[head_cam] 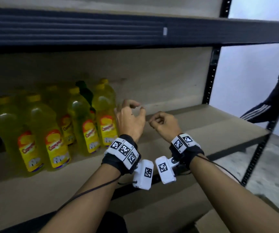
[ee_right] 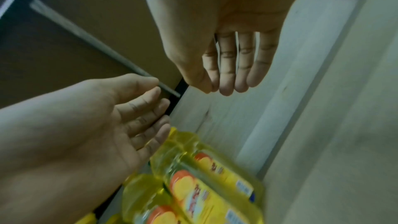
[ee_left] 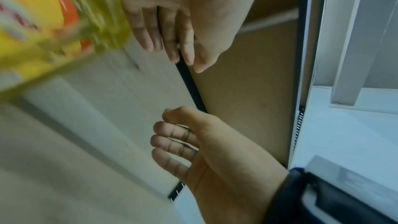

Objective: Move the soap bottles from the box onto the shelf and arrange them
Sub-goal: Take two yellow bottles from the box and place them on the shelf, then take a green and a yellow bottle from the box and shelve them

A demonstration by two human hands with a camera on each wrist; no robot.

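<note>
The soap bottles (head_cam: 54, 130), yellow with orange-and-yellow labels and yellow caps, stand upright in a tight cluster on the shelf (head_cam: 194, 125), toward its left part, in about 2 rows running back to the rear panel; 1 dark green bottle top (head_cam: 85, 91) shows among the back ones. Both hands hover just right of that cluster, above the bare shelf board, holding nothing. The left hand (head_cam: 130, 118) is nearest the bottles, beside the rightmost one but apart from it, its fingers loosely curved and spread. The right hand (head_cam: 164, 123) sits just right of the left, not touching it, with fingers curled loosely inward toward the palm. Each wrist carries a black band with white marker blocks (head_cam: 124, 151). Right of the shelf, past its black upright post (head_cam: 212, 73), hangs a dark garment with white stripes (head_cam: 273, 101).
</note>
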